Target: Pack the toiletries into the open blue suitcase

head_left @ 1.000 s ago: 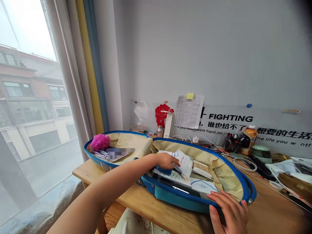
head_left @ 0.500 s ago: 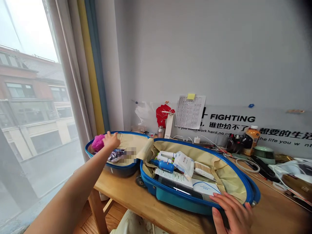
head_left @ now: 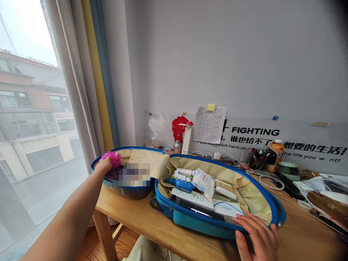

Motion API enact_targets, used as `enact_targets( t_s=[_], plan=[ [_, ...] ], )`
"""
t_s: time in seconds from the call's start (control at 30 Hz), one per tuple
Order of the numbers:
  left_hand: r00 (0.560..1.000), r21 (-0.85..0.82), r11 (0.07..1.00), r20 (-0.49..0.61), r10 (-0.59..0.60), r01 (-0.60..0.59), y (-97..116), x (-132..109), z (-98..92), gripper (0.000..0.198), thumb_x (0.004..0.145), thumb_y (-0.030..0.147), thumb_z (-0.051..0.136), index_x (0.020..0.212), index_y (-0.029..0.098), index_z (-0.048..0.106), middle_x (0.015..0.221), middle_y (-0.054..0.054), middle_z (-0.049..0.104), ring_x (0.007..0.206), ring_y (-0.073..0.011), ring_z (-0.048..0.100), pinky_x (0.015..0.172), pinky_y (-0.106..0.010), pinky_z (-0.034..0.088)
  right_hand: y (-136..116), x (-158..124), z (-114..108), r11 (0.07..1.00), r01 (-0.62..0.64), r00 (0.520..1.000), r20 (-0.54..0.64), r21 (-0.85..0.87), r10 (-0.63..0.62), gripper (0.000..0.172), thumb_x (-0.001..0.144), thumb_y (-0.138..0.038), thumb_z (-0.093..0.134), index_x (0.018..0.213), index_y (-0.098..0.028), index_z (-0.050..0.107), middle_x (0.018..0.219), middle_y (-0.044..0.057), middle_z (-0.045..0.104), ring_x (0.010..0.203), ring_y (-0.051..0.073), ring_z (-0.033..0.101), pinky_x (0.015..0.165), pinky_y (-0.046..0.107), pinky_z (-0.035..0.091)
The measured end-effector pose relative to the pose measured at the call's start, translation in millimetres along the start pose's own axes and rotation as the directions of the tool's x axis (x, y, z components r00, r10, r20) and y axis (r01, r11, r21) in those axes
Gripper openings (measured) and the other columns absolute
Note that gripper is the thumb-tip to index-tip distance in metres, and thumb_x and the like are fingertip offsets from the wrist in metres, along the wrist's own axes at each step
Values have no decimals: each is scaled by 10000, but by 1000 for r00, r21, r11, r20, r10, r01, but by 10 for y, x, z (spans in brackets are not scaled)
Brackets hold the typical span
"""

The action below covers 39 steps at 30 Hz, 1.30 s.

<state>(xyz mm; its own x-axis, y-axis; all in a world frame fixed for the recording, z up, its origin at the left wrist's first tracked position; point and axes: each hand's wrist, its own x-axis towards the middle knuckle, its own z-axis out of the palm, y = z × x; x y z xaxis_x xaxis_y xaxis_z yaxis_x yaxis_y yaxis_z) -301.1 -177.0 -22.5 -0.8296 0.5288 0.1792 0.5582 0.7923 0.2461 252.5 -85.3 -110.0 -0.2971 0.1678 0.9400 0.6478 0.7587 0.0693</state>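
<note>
The head view is showing 1 blue suitcase (head_left: 217,224) lying open in 2 halves on a wooden desk (head_left: 163,232). The left hand (head_left: 103,166) is reaching to the far rim of the left half (head_left: 130,190), resting beside a pink bath puff (head_left: 112,158); its fingers are curled over the edge, but I cannot tell whether they are gripping anything. The right hand (head_left: 257,237) is lying flat and spread on the near rim of the right half, holding nothing. That half is carrying a blue bottle (head_left: 181,184), a white pouch (head_left: 204,181) and cotton swabs (head_left: 225,188). Judging by this, packing is nearing its end, with the lid half being taken in hand; swinging it over would call for a firm rim grip while the right hand is steadying the base.
</note>
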Motion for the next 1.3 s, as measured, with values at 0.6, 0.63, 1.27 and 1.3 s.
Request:
enact_targets(
  t_s=[0.6, 0.63, 1.27, 1.3],
  plan=[
    [622, -473, 493, -165, 765, -731, 2315, -1782, -364, 121, 889, 217, 577, 1007, 212, 601, 1034, -53, 626, 916, -168, 604, 851, -340, 523, -75, 70, -57, 999, -36, 999, -24, 23, 37, 220, 940, -355, 427, 927, -240, 615, 873, 25, 690, 949, 219, 614, 1016, 437, 272],
    [569, -486, 445, -138, 811, -752, 2427, -1957, -350, 120, 879, 207, 573, 996, 221, 598, 1017, -51, 625, 916, -172, 607, 855, -324, 519, -79, 74, -60, 999, -38, 999, -27, 24, 39, 217, 940, -351, 428, 932, -240, 615, 877, 25, 690, 949, 218, 613, 1017, 437, 271],
    [294, -487, 309, 109, 950, -817, 2257, -2219, -265, 558, 944, 332, 485, 1477, 315, 318, 1473, -28, 465, 1329, -172, 457, 1097, -270, 377, -68, 89, -49, 999, 11, 999, -35, 37, -9, 210, 943, -316, 429, 967, -225, 617, 847, 41, 680, 945, 223, 589, 1068, 461, 236],
    [366, -459, 368, 98, 926, -809, 2164, -2099, -284, 544, 950, 324, 476, 1472, 295, 328, 1495, -35, 432, 1362, -177, 411, 1134, -286, 333, -66, 87, -47, 999, 11, 999, -34, 38, -10, 206, 939, -313, 431, 969, -226, 616, 852, 41, 681, 945, 224, 590, 1069, 462, 234]
  ],
)
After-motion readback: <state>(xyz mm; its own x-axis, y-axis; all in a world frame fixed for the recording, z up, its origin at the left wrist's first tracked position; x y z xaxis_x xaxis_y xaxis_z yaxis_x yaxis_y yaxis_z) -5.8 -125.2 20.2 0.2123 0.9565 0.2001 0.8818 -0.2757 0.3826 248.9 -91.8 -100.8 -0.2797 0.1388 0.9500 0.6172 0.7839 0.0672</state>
